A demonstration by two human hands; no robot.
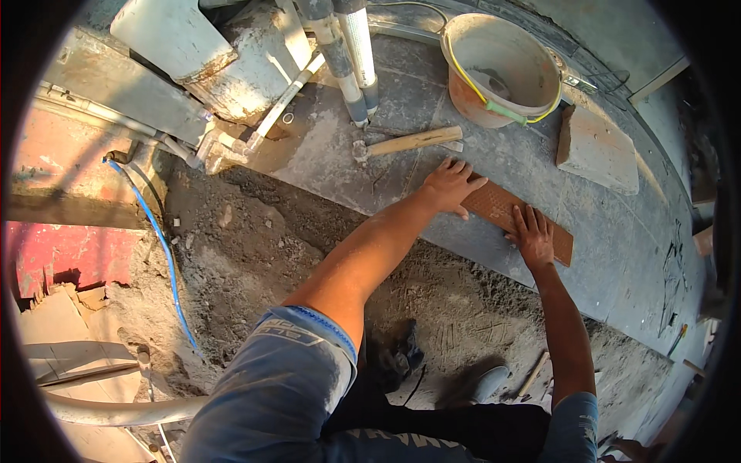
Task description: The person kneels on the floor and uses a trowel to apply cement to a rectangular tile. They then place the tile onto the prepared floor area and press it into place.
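Observation:
A long reddish-brown tile strip (495, 202) with a patterned face lies flat on the grey slab (494, 248). My left hand (450, 187) rests at its left end with the fingers spread, partly covering that end. Toward the right end, my right hand (534, 238) lies over the strip, fingers stretched across its face and the thumb by the near edge. Just beyond my left hand is a hammer (415, 142) with a wooden handle, its head pointing left. Something thin under the end of that handle is mostly hidden.
A dirty bucket (468, 103) with a yellow-green handle stands on the slab's far side, beside a pale block (598, 150). Upright pipes (347, 65) rise at the back. Sandy rubble (231, 224) and a blue hose (158, 231) lie left. A wooden-handled tool (533, 373) lies below.

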